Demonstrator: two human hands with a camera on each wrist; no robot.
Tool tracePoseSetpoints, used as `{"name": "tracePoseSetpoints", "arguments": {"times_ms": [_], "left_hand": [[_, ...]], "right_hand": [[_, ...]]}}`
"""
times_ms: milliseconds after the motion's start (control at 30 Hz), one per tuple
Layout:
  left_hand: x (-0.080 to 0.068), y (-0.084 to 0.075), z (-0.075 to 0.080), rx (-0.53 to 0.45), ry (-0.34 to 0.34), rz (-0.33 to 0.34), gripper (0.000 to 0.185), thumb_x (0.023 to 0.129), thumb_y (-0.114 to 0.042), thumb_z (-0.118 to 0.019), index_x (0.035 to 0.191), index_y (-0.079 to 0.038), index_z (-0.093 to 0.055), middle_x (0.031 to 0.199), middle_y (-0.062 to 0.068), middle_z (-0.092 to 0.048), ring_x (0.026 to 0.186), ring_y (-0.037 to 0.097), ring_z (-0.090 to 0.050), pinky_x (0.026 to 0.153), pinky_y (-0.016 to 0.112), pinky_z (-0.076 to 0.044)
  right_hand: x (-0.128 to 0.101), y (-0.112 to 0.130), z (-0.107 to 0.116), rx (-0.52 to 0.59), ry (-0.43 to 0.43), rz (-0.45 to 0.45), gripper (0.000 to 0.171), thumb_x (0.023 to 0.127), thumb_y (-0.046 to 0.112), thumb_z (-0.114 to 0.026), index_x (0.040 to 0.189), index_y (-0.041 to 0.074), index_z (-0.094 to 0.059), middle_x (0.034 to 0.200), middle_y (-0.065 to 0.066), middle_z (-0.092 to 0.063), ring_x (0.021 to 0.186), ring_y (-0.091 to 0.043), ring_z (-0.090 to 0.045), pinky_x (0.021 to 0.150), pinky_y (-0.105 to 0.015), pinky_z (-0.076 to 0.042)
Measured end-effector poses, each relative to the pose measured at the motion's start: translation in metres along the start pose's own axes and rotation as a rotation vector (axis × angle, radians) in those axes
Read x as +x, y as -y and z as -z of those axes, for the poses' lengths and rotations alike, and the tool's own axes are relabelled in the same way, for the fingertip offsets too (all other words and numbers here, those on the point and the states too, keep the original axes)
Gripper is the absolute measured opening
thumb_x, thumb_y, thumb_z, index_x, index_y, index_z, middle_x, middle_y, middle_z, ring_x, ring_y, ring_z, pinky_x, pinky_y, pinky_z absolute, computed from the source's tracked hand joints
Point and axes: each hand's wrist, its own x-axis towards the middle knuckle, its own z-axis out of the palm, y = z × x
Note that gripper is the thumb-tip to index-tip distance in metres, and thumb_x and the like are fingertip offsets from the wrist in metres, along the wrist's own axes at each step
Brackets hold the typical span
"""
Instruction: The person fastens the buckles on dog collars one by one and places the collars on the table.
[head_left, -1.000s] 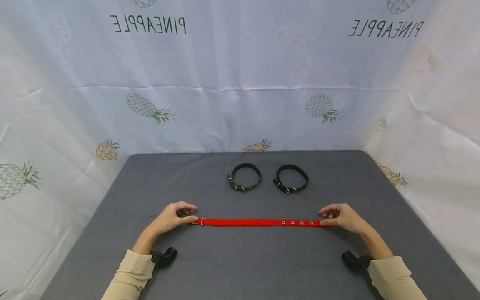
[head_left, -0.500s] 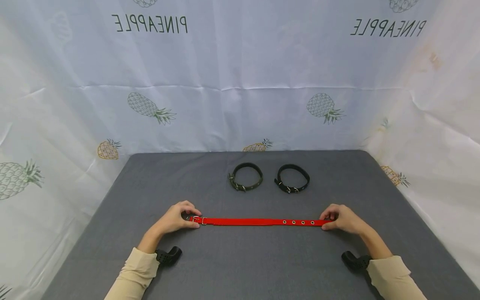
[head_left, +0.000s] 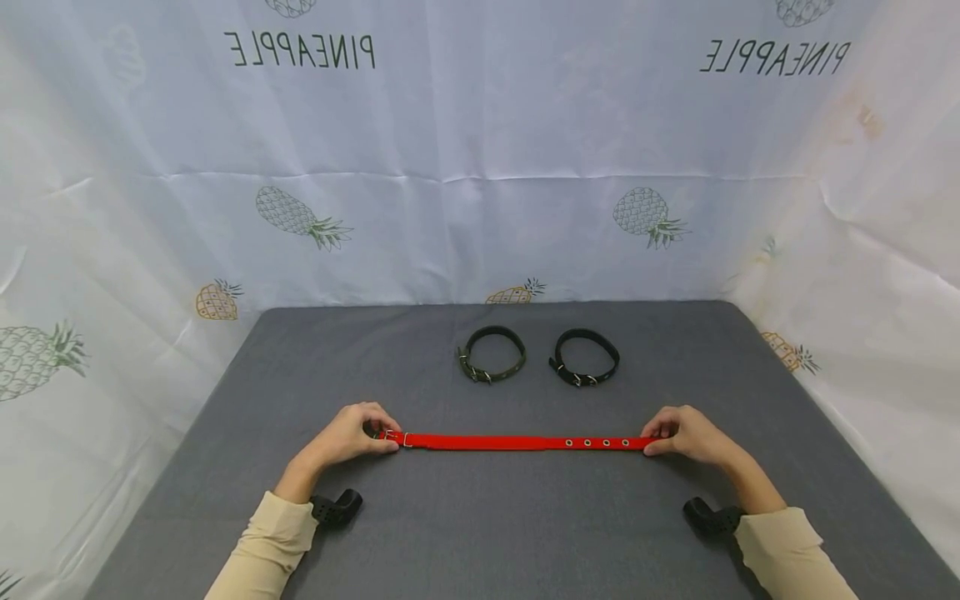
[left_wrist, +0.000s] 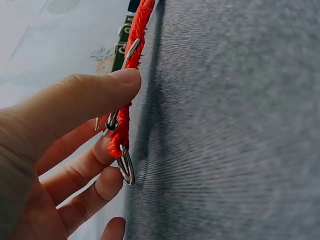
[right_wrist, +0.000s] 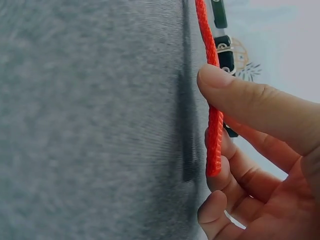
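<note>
A red collar (head_left: 480, 443) lies stretched straight from left to right, with a metal buckle at its left end and several eyelets toward its right end. My left hand (head_left: 352, 435) pinches the buckle end between thumb and fingers. In the left wrist view a metal ring (left_wrist: 126, 165) hangs at the collar's tip below the thumb. My right hand (head_left: 688, 435) pinches the eyelet end. The right wrist view shows the red strap end (right_wrist: 214, 145) sticking out past the thumb, slightly off the grey cloth.
Behind the red collar lie two buckled collars in rings, a dark green one (head_left: 491, 354) and a black one (head_left: 583, 357). A grey cloth (head_left: 480, 525) covers the table. A white curtain with pineapple prints (head_left: 450, 233) hangs behind and at both sides.
My left hand has shifted slightly right, and its thumb has moved from on top of the buckle end to its near edge. The right hand's fingers have closed on the strap end.
</note>
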Motion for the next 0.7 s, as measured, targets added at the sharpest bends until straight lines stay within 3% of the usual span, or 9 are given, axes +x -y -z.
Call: {"name": "tracePoseSetpoints", "arguments": {"times_ms": [233, 367, 567, 700], "left_hand": [[0.003, -0.007, 0.008, 0.007, -0.016, 0.014, 0.015, 0.079, -0.018, -0.079, 0.092, -0.011, -0.076, 0.084, 0.002, -0.067, 0.074, 0.006, -0.05, 0.064, 0.018, -0.041], [0.006, -0.01, 0.014, 0.001, -0.033, 0.028, 0.013, 0.082, -0.018, -0.077, 0.093, -0.014, -0.075, 0.088, 0.001, -0.069, 0.077, 0.004, -0.052, 0.067, 0.019, -0.043], [0.009, -0.016, 0.021, -0.008, -0.058, 0.039, 0.014, 0.087, -0.019, -0.071, 0.1, -0.014, -0.074, 0.093, 0.001, -0.072, 0.081, -0.003, -0.056, 0.078, 0.03, -0.048], [0.01, -0.019, 0.025, -0.034, -0.08, 0.084, 0.017, 0.091, -0.019, -0.067, 0.104, -0.011, -0.073, 0.096, 0.009, -0.073, 0.083, 0.008, -0.061, 0.077, 0.027, -0.051]], "right_hand": [[0.002, 0.005, 0.008, -0.005, -0.012, 0.001, 0.02, 0.076, 0.019, -0.08, 0.09, 0.005, -0.074, 0.084, -0.004, -0.068, 0.068, 0.004, -0.046, 0.059, -0.019, -0.041], [0.003, 0.009, 0.014, 0.03, 0.001, -0.041, 0.02, 0.08, 0.018, -0.077, 0.093, 0.004, -0.073, 0.088, -0.008, -0.071, 0.069, 0.003, -0.049, 0.06, -0.019, -0.042], [0.003, 0.014, 0.022, 0.086, 0.012, -0.071, 0.023, 0.085, 0.017, -0.073, 0.1, -0.001, -0.071, 0.086, -0.011, -0.073, 0.069, -0.002, -0.057, 0.063, -0.02, -0.047], [0.004, 0.019, 0.028, 0.095, -0.022, -0.066, 0.026, 0.088, 0.019, -0.07, 0.103, -0.003, -0.071, 0.088, -0.014, -0.073, 0.072, -0.003, -0.062, 0.066, -0.023, -0.052]]}}
